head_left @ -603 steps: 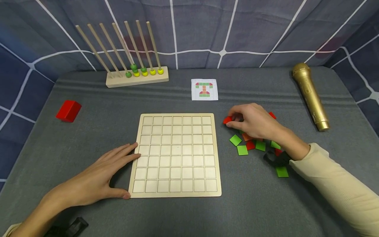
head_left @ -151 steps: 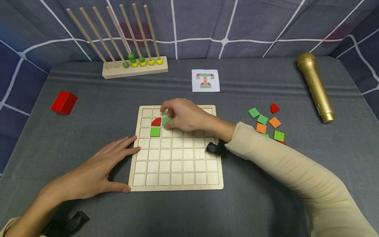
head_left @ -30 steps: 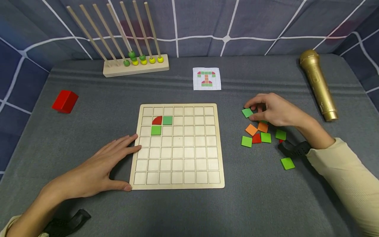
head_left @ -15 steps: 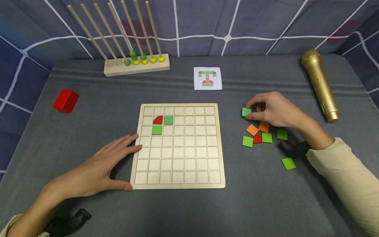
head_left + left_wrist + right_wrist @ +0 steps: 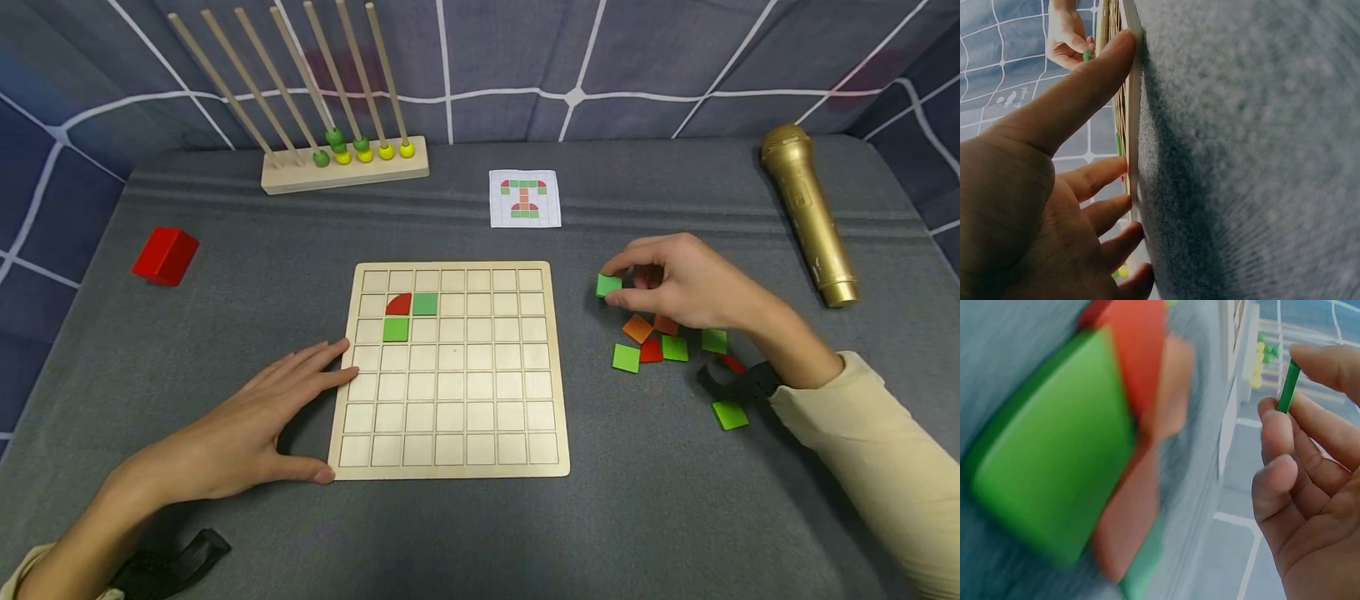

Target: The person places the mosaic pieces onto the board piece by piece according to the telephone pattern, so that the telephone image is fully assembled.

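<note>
My right hand (image 5: 690, 279) pinches a green square tile (image 5: 608, 286) between thumb and fingers, just right of the wooden grid board (image 5: 465, 379). The right wrist view shows this green tile (image 5: 1288, 387) edge-on, lifted off the table. My left hand (image 5: 262, 429) lies with straight, spread fingers, thumb and fingertips touching the board's left edge. On the board a red quarter-round tile (image 5: 399, 305) sits with a green tile (image 5: 424, 304) on its right and another green tile (image 5: 395, 330) below it. Below my right hand lie loose tiles, among them an orange tile (image 5: 637, 328) and a red tile (image 5: 651, 349).
A printed pattern card (image 5: 525, 199) lies behind the board. At the back left stands a wooden peg rack (image 5: 345, 172) with green and yellow beads. A red block (image 5: 166, 257) is at the left, a gold microphone (image 5: 808, 217) at the right.
Since 20 seconds ago, three tiles have come onto the board. Over the last second my right hand has lifted a green tile from the loose pieces and moved slightly left. My left hand stays put.
</note>
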The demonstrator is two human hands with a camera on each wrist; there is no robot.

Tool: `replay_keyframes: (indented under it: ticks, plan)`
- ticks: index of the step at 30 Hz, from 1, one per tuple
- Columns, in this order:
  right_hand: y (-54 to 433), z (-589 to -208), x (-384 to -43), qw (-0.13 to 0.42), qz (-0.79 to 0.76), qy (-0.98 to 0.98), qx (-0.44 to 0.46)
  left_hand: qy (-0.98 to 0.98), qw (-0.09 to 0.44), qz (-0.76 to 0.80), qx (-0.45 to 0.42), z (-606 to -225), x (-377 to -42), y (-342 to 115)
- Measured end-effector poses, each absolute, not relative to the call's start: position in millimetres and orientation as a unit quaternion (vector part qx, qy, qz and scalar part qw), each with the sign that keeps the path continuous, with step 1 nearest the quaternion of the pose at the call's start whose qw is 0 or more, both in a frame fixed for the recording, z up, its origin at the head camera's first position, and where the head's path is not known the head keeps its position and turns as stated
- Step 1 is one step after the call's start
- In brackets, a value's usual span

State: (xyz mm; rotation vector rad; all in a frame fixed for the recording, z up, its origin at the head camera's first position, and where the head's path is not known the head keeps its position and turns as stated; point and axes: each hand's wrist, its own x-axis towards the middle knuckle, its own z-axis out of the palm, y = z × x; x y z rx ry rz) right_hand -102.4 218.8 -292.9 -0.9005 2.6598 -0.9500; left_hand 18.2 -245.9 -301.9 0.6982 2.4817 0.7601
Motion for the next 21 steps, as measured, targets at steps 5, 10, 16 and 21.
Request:
replay_keyframes:
  ticks: [5, 10, 16, 21]
  plan:
    - [203, -288, -99, 0.087, -0.344, 0.867, -0.349, 0.899, 0.227, 0.277, 0.252, -302, 18, -246]
    - [186, -285, -97, 0.072, -0.371, 0.848, -0.372, 0.899, 0.228, 0.276, 0.252, -302, 18, -246]
    - [171, -283, -95, 0.053, -0.402, 0.832, -0.379, 0.900, 0.225, 0.273, 0.253, -302, 19, -246]
    - [163, -283, -95, 0.053, -0.434, 0.817, -0.375, 0.900, 0.224, 0.273, 0.254, -302, 19, -246]
